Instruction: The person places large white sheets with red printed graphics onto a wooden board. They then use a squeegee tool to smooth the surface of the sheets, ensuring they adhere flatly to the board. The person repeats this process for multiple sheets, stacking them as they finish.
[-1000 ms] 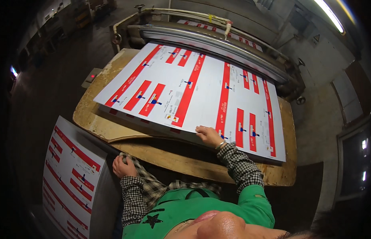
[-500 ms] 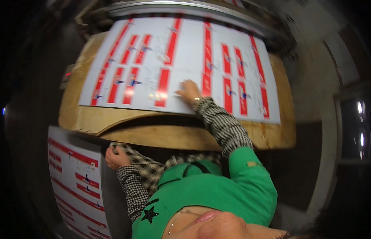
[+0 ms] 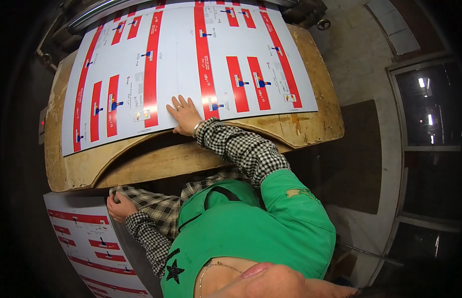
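Observation:
A large white printed sheet point(image 3: 174, 64) with red bars and small blue prints lies on a worn wooden board point(image 3: 315, 79). My right hand point(image 3: 185, 116) rests flat on its near edge, between two long red bars, fingers spread, holding nothing. A ring and a wristband show on it. Lower down, my left hand point(image 3: 120, 205) hangs by my checked clothing, at the corner of a second printed sheet point(image 3: 74, 206). Its fingers are curled in; whatever they may hold is hidden.
A metal roller point(image 3: 99, 16) crosses the far end of the board, and the top sheet reaches up to it. A curved cut-out with a dark gap marks the board's near edge. On the right stands a wall with a dark-paned window point(image 3: 424, 99).
The view has shifted, bringing the sheet's printing closer. My right hand's fingers, bunched before, now spread flat on the sheet. My left hand remains by the lower sheet's corner.

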`<state>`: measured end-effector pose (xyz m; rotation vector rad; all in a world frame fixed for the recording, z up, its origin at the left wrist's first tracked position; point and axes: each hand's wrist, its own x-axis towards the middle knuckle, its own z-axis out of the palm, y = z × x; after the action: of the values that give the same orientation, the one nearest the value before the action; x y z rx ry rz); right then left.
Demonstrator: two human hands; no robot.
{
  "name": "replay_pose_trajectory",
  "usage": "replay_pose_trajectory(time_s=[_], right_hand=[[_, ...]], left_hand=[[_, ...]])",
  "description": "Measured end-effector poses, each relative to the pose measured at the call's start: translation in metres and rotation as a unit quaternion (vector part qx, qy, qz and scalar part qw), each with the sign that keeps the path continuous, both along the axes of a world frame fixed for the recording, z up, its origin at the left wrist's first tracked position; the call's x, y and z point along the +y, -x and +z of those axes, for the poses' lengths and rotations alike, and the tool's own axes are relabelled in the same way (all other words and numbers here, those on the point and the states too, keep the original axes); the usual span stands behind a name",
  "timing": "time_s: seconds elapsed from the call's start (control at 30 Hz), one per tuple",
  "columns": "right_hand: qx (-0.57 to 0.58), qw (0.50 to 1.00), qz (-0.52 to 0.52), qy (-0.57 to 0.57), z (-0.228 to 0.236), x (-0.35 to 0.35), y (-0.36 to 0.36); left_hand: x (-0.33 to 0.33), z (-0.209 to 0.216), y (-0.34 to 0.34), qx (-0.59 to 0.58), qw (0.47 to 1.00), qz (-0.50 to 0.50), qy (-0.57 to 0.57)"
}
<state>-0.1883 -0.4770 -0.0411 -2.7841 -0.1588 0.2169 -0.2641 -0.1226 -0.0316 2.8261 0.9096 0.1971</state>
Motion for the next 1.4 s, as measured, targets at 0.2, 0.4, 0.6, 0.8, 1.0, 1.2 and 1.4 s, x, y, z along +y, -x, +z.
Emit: replay_pose_trajectory(time_s=[0.2,0.4,0.6,0.8,1.0,1.2,1.4], right_hand=[[-0.028,0.999,-0.018,-0.014,-0.004,0.008,0.005],[-0.096,0.994,-0.030,-0.038,-0.012,0.016,0.012],[0.004,0.999,0.016,-0.034,0.003,-0.001,-0.007],[0.035,0.991,0.072,-0.103,0.034,-0.022,-0.040],[-0.105,0.978,0.073,-0.167,0.037,-0.015,-0.017],[-0.075,0.988,0.064,-0.118,-0.002,-0.007,-0.001],[-0.026,0.989,-0.108,-0.098,-0.026,-0.019,-0.066]], left_hand=[[-0.001,0.002,0.001,0.003,1.000,0.003,-0.008],[0.003,0.001,0.001,0.002,1.000,0.002,0.004],[0.009,-0.011,0.002,-0.019,1.000,-0.001,0.013],[0.001,-0.005,0.004,-0.022,1.000,-0.001,0.008],[0.004,-0.005,0.003,-0.028,1.000,-0.004,0.005],[-0.002,0.016,0.004,-0.049,0.997,0.012,0.051],[-0.001,0.003,0.008,-0.056,0.997,0.017,0.057]])
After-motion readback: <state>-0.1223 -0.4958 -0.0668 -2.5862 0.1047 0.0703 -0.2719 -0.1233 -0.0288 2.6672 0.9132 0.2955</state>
